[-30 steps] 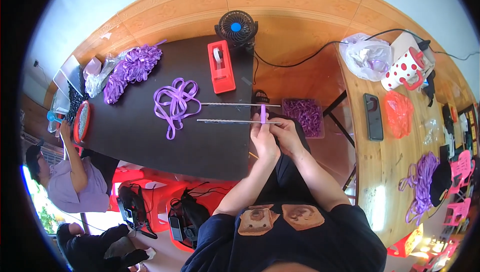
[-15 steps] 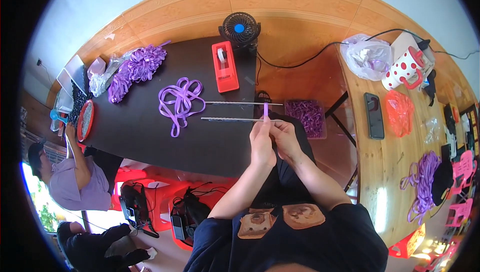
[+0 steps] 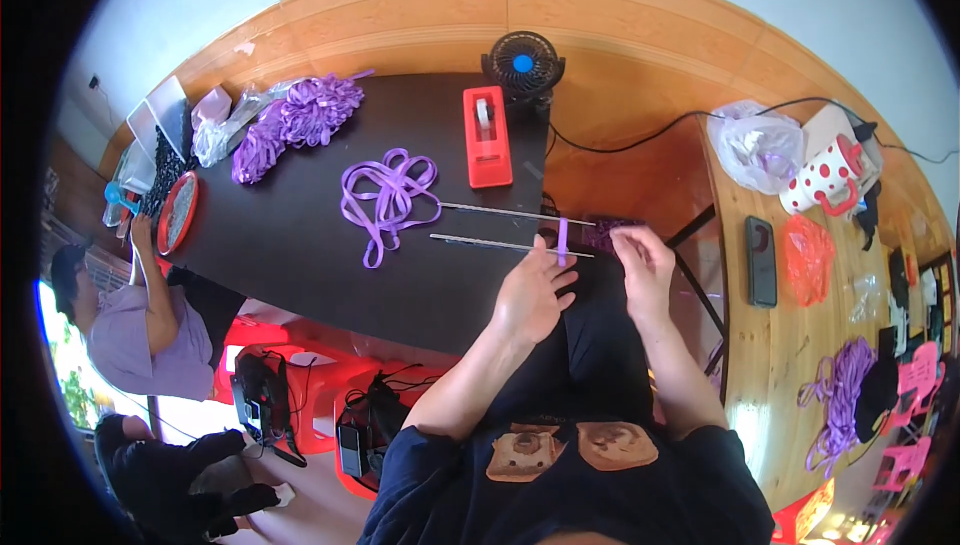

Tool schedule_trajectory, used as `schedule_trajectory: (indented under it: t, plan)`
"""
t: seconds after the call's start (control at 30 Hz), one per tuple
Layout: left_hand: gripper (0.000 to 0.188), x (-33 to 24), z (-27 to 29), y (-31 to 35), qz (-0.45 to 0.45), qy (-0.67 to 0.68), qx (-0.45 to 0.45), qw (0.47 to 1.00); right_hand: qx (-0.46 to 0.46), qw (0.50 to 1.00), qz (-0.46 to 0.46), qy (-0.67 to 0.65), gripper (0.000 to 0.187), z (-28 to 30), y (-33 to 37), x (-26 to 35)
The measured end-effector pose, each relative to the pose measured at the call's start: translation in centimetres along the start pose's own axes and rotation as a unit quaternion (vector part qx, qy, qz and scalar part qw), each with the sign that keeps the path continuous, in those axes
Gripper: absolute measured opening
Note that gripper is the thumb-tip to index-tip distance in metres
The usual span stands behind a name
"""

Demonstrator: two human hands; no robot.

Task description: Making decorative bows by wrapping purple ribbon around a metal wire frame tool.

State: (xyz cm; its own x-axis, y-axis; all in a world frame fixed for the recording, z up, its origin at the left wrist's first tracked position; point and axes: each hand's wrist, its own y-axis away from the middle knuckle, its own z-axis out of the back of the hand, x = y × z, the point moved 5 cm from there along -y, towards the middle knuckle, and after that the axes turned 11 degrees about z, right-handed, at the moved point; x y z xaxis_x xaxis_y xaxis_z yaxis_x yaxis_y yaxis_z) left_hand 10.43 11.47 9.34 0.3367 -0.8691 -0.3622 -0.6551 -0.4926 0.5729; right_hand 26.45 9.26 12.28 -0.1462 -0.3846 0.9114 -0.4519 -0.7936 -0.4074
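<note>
Two thin metal rods [image 3: 500, 215] lie side by side on the black table [image 3: 300, 245], pointing right. A short purple ribbon strip [image 3: 563, 238] wraps across their right ends. My left hand [image 3: 530, 297] pinches this strip at the near rod. My right hand [image 3: 645, 270] hovers just to the right of it, fingers loosely bent over a purple box [image 3: 600, 233] at the table's edge, and nothing shows in it. A loose tangle of purple ribbon [image 3: 388, 195] lies at the rods' left ends.
A red tape dispenser [image 3: 487, 135] and a small black fan [image 3: 523, 65] stand behind the rods. Purple bows [image 3: 300, 117] are heaped at the far left. Another person [image 3: 130, 330] sits at the left. The wooden bench [image 3: 780, 345] on the right holds a phone [image 3: 760, 260], a dotted mug [image 3: 825, 180] and bags.
My right hand has drawn away to the right from the ribbon strip, over the purple box. The left hand stays on the strip at the rods.
</note>
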Motion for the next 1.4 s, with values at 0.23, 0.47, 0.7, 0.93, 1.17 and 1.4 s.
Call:
schedule_trajectory:
  t: [0.23, 0.47, 0.7, 0.93, 1.17, 1.4]
  plan:
    - [0.053, 0.0, -0.4, 0.3, -0.003, 0.012, 0.032, 0.999, 0.223, 0.966, 0.103, 0.081, 0.019, -11.9, -10.0, 0.9]
    - [0.051, 0.1, 0.0, 0.1, 0.004, 0.025, 0.036, 0.999, 0.223, 0.959, -0.125, 0.121, 0.030, -17.0, -11.6, -3.1]
    - [0.042, -0.1, -1.1, 0.5, -0.008, 0.015, 0.039, 0.999, 0.107, 0.986, -0.114, -0.064, 0.017, -17.9, -11.9, -2.5]
    - [0.043, 0.1, -0.5, 0.1, -0.015, 0.011, 0.052, 0.998, 0.135, 0.984, -0.067, -0.094, 0.018, -17.6, -8.8, 0.4]
    - [0.042, 0.1, -0.8, 0.4, -0.039, -0.002, 0.055, 0.998, 0.117, 0.989, -0.058, 0.063, 0.018, -15.8, -6.6, -4.3]
    - [0.044, 0.3, -0.3, 0.0, -0.014, -0.019, 0.060, 0.998, 0.157, 0.952, -0.069, 0.254, 0.013, -14.7, -7.5, -4.2]
